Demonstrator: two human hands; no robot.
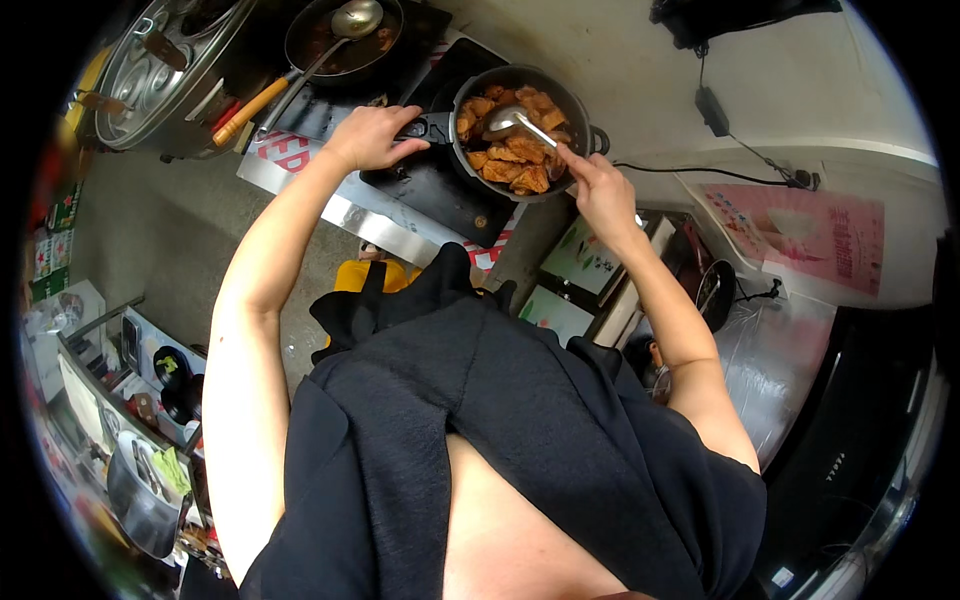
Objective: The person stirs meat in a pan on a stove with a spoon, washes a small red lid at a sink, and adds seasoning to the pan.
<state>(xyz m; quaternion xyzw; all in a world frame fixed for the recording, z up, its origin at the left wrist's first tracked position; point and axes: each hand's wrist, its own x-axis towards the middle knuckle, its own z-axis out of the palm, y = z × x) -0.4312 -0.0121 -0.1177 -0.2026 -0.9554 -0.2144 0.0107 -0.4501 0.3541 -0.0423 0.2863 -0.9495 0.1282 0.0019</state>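
Note:
A dark metal pot (457, 154) with a long black handle, like a pressure cooker's base, stands on a black cooktop (450, 206). Browned chunks of meat (525, 150) nearly cover its bottom. My left hand (371, 139) grips the end of the long handle, thumb on the near side and fingers on the far side. In my right hand (604, 191) is the handle of a metal spoon or ladle (510, 118). Its bowl rests among the meat, and my index finger lies along the shaft above the pot's right rim.
Left of the pot, a wok (300, 56) holds dark liquid and a metal ladle (356, 19); its wooden handle (255, 109) juts toward me. Beyond stands a large metal vessel (161, 127). A wall (600, 45) rises behind, with a black cord (705, 174). Cabinets (581, 255) stand at right.

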